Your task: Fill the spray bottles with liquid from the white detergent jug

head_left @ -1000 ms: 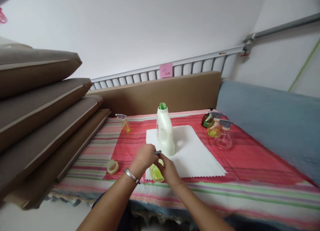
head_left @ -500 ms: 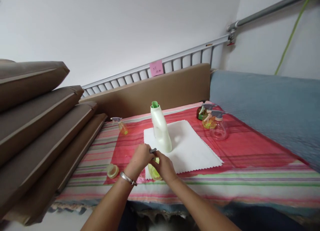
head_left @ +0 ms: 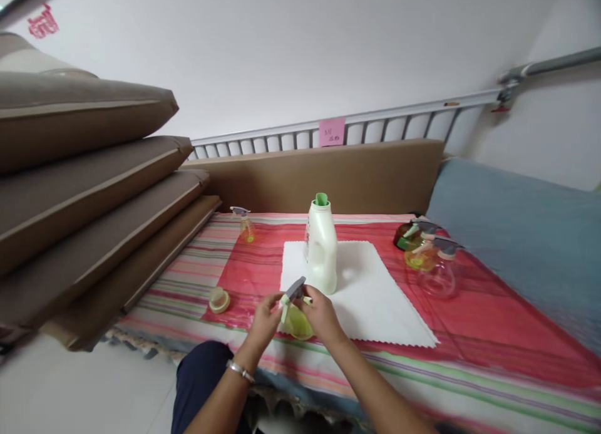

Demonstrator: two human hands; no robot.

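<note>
A small spray bottle (head_left: 299, 324) with yellow-green liquid stands upright at the near left edge of a white cloth (head_left: 366, 315). Its grey and pale green trigger head (head_left: 294, 290) sits over the neck. My left hand (head_left: 264, 318) has its fingers closed on the nozzle side of that head. From the other side, my right hand (head_left: 323, 310) pinches the head's rear and neck, and its fingers partly cover the collar. Just behind the hands, a white detergent bottle (head_left: 323, 249) with a green pour spout (head_left: 321, 199) stands uncapped on the cloth.
A pale cap (head_left: 219, 300) lies to the left. Another spray bottle (head_left: 246, 227) stands back left. Several more, including a clear pink one (head_left: 437, 279), cluster at the right. Stacked brown cushions (head_left: 107, 171) line the left, and a brown board (head_left: 305, 177) closes the back.
The view has swung left and levelled. My left hand has shifted from above the trigger head to its nozzle side, leaving more of the head visible. The detergent bottle stays put.
</note>
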